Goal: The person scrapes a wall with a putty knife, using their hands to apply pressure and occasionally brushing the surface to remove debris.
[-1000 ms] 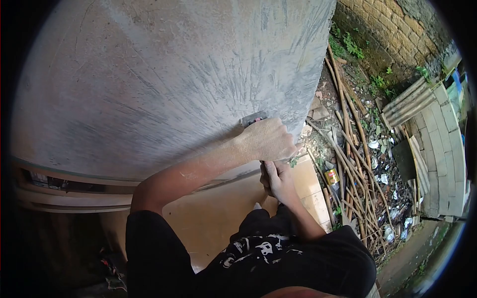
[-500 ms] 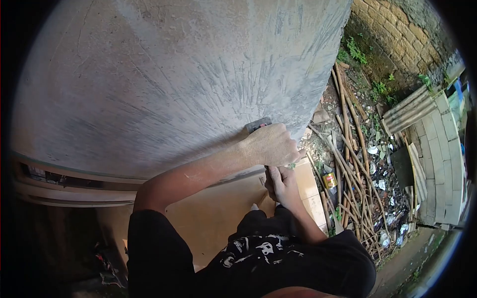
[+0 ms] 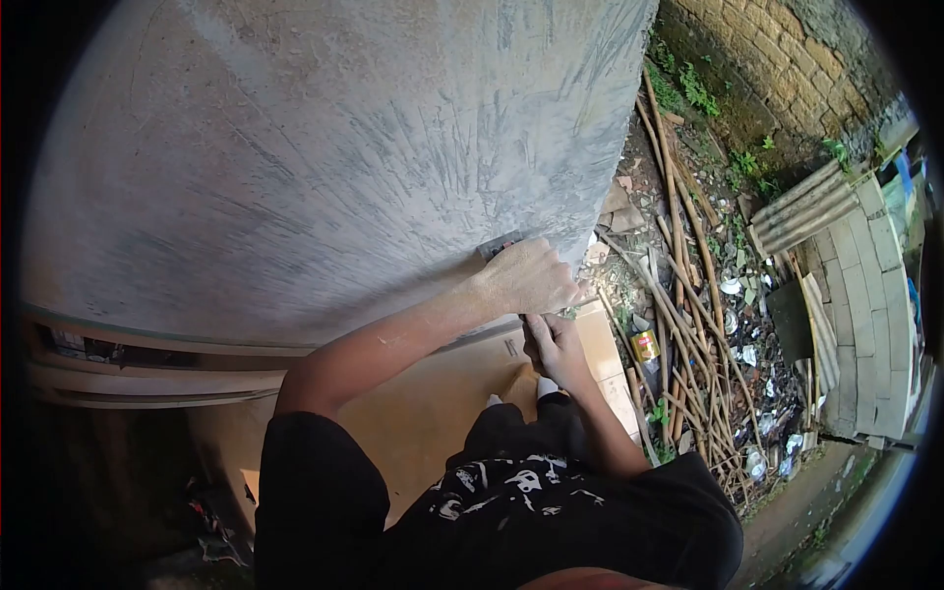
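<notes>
A large grey plastered wall (image 3: 324,157) fills the upper left, streaked with darker trowel marks. My left hand (image 3: 526,277) is clenched around a small flat tool (image 3: 499,244), pressing it against the wall near its right corner; only the tool's grey and pink top edge shows above my knuckles. My right hand (image 3: 553,346) sits just below the left one with fingers curled, seemingly around the tool's lower part, which is hidden. I wear a black shirt and black printed shorts.
A brown board (image 3: 442,403) lies under me. To the right, bamboo poles (image 3: 688,295), litter and a tin can (image 3: 645,346) cover the ground. A brick wall (image 3: 777,59) and corrugated sheets (image 3: 806,206) stand farther right. A dark ledge (image 3: 128,364) runs along the wall's base.
Both hands stay together at the wall's right corner, shifting slightly down and left after a small move right. The view has drifted a little.
</notes>
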A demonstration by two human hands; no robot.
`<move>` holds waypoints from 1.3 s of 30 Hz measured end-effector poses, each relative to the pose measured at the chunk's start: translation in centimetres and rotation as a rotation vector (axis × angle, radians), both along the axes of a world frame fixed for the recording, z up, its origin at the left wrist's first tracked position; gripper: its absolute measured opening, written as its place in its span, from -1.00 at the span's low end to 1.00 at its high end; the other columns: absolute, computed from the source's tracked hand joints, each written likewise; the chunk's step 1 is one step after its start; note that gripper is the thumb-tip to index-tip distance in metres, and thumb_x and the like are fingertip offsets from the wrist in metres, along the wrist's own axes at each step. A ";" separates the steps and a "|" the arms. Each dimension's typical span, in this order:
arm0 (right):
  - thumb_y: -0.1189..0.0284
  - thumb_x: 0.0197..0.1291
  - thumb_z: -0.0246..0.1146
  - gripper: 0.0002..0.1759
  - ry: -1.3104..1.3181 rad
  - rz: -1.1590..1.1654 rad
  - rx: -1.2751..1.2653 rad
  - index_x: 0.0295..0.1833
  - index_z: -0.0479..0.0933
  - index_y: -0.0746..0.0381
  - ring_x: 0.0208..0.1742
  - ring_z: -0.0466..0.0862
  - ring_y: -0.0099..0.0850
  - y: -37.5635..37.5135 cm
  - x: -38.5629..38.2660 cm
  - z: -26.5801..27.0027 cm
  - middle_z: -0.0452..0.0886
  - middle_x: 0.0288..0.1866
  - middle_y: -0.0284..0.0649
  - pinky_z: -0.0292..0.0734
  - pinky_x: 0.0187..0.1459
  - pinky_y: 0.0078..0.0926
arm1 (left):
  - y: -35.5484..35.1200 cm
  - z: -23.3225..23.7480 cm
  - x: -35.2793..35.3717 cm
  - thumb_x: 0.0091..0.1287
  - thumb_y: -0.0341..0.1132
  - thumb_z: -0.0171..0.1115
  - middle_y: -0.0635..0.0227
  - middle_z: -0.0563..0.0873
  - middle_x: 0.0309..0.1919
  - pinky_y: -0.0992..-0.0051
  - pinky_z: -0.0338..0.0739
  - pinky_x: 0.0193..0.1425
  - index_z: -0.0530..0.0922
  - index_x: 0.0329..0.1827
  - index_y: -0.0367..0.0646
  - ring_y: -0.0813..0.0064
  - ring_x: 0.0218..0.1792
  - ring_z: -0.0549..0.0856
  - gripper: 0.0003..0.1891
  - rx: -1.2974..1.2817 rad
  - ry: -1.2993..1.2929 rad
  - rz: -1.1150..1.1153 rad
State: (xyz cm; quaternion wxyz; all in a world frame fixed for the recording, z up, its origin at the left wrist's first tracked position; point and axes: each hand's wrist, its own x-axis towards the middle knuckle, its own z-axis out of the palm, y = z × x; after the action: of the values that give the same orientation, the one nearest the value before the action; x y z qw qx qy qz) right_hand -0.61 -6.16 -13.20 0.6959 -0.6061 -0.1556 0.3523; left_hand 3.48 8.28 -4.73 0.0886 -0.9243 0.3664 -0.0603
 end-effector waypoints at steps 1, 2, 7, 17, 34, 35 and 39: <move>0.23 0.43 0.08 -0.52 0.028 -0.019 -0.053 -0.52 0.43 0.30 -0.71 0.32 -0.65 0.0 -0.1 -0.9 0.38 -0.72 -0.39 0.23 -0.64 -0.59 | 0.1 -0.5 0.0 0.31 -0.16 0.15 0.37 0.54 -0.83 0.38 0.45 -0.69 0.62 -0.66 -0.10 0.39 -0.78 0.58 -0.63 -0.002 -0.003 0.001; 0.23 0.43 0.08 -0.52 0.026 -0.017 -0.055 -0.52 0.43 0.30 -0.71 0.32 -0.65 0.2 -0.1 -1.6 0.38 -0.72 -0.39 0.23 -0.64 -0.59 | 0.2 -1.1 -0.1 0.27 -0.18 0.17 0.38 0.54 -0.82 0.38 0.45 -0.70 0.67 -0.50 -0.08 0.40 -0.78 0.58 -0.74 0.005 0.002 -0.014; 0.28 0.41 0.09 -0.52 -0.192 -0.051 0.068 -0.55 0.43 0.36 -0.71 0.35 -0.60 2.6 0.1 0.6 0.40 -0.73 -0.33 0.24 -0.64 -0.52 | 1.4 3.1 -0.6 0.18 -0.23 0.20 0.40 0.55 -0.79 0.40 0.42 -0.72 0.69 -0.05 -0.01 0.42 -0.77 0.59 -0.71 0.121 0.035 -0.002; 0.23 0.48 -0.01 -0.51 -0.059 -0.062 -0.061 -0.54 0.33 0.27 -0.76 0.26 -0.66 2.1 -1.8 -2.0 0.29 -0.74 -0.43 0.11 -0.70 -0.63 | 1.5 -0.5 -1.3 0.19 -0.23 0.19 0.41 0.58 -0.77 0.38 0.46 -0.65 0.66 0.03 0.02 0.39 -0.72 0.62 -0.67 0.094 0.091 -0.021; 0.18 0.46 0.04 -0.64 0.171 0.047 0.170 -0.27 0.41 0.27 -0.77 0.16 -0.73 3.0 -5.6 -1.6 0.26 -0.71 -0.49 0.01 -0.74 -0.69 | 3.5 -2.4 -5.6 0.14 -0.29 0.22 0.31 0.55 -0.82 0.36 0.47 -0.66 0.64 -0.45 -0.10 0.35 -0.75 0.60 -0.89 -0.093 0.053 0.073; 0.20 0.46 0.04 -0.65 0.152 0.036 0.194 -0.25 0.41 0.27 -0.77 0.16 -0.73 3.1 -5.9 -1.7 0.26 -0.70 -0.48 0.01 -0.74 -0.69 | 3.6 -2.6 -5.9 0.14 -0.29 0.22 0.31 0.55 -0.82 0.36 0.47 -0.66 0.64 -0.45 -0.10 0.35 -0.75 0.60 -0.89 -0.091 0.044 0.067; 0.23 0.47 0.03 -0.67 0.161 0.058 0.262 -0.23 0.40 0.28 -0.73 0.18 -0.73 3.6 -5.8 0.7 0.29 -0.67 -0.47 0.03 -0.72 -0.71 | 3.6 0.2 -6.6 0.29 -0.15 0.20 0.27 0.41 -0.93 0.33 0.36 -0.73 0.45 -0.88 -0.16 0.29 -0.88 0.45 -0.47 -0.202 -0.151 0.075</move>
State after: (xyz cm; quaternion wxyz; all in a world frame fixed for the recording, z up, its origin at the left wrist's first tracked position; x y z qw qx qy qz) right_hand -6.44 -2.57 -12.54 0.7687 -0.4752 -0.1613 0.3966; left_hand -3.09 11.91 -4.53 0.0246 -0.9343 0.3161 -0.1629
